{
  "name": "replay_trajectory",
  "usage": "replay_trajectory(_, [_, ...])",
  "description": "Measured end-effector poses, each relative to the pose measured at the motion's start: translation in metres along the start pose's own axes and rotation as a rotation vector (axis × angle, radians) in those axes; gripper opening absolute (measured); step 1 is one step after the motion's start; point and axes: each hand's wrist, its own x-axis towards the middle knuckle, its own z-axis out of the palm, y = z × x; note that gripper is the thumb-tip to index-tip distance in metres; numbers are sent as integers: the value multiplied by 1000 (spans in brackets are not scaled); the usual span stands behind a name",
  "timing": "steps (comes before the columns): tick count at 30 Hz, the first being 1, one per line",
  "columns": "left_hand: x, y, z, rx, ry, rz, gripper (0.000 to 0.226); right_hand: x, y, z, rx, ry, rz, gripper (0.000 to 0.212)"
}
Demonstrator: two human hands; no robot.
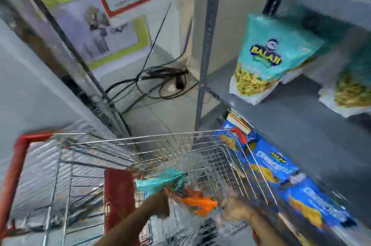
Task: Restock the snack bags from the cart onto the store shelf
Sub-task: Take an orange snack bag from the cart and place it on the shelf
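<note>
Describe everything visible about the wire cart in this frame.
The cart is a silver wire-mesh basket with a red handle bar at left and a red flap at its near end. It stands on the tiled floor beside the grey shelf. Inside lie a teal bag and an orange bag. Both hands, left and right, reach into it, blurred.

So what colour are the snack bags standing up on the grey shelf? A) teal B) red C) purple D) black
A: the two snack bags standing on the grey shelf are teal, with yellow snacks pictured on the lower part.
</note>
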Motion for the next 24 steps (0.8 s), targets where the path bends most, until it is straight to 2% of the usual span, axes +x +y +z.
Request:
replay_trajectory(1, [6,-5,10,-18,-43,-15,51,7,5,7,83,48,30,10])
replay_trajectory(3, [9,-2,26,-111,-66,-28,52,33,24,15,138,5,235,23])
replay_trajectory(5, [9,9,32,-319,60,-29,44,52,30,20,75,104,281,28])
replay_trajectory(6, [16,11,36,-430,136,-43,33,58,37,21,76,134,245,27])
replay_trajectory(8, [24,21,33,-514,241,-83,29,66,43,22,105,179,253,26])
replay_trajectory(11, [25,36,32,-524,260,-99,30,76,59,23,164,232,250,19])
replay_trajectory(16, [30,43,36,-538,382,-136,7,81,83,14,217,358,258,10])
replay_trajectory(17, [31,44,36,-514,405,-132,8,80,86,12,235,401,227,13])
replay_trajectory(19, [28,51,37,-470,449,-108,15,74,86,7,286,481,182,27])
replay_trajectory(21, [20,59,36,-481,464,-56,14,60,74,3,323,571,161,15])
replay_trajectory(24, [4,66,33,-493,487,56,17,31,43,-1,354,700,70,24])
